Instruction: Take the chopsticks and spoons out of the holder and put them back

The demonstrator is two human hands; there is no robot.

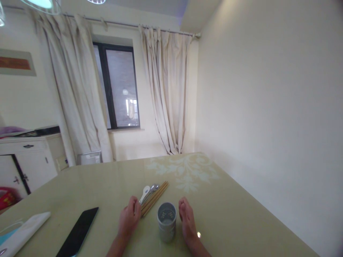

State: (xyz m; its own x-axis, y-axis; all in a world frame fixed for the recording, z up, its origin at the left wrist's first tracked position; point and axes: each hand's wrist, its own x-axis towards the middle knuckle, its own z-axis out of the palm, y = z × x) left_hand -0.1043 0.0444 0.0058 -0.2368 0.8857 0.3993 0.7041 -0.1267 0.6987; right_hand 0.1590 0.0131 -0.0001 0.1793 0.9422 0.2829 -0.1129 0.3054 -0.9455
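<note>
A grey cylindrical holder (166,221) with a perforated bottom stands upright on the table (227,214), empty inside. My right hand (187,219) rests on the table just right of it, fingers loosely curled, holding nothing. My left hand (129,218) lies left of the holder, its fingertips at the near ends of a bundle of wooden chopsticks (155,198). Beside the chopsticks lie a white spoon (144,193) and metal spoons (153,188). Whether the left fingers grip anything is unclear.
A black phone (79,231) lies at the left of the table, and a white object (23,233) lies at its left edge. A white cabinet (26,160) stands at the left. A curtained window (118,87) is behind, and a wall runs along the right.
</note>
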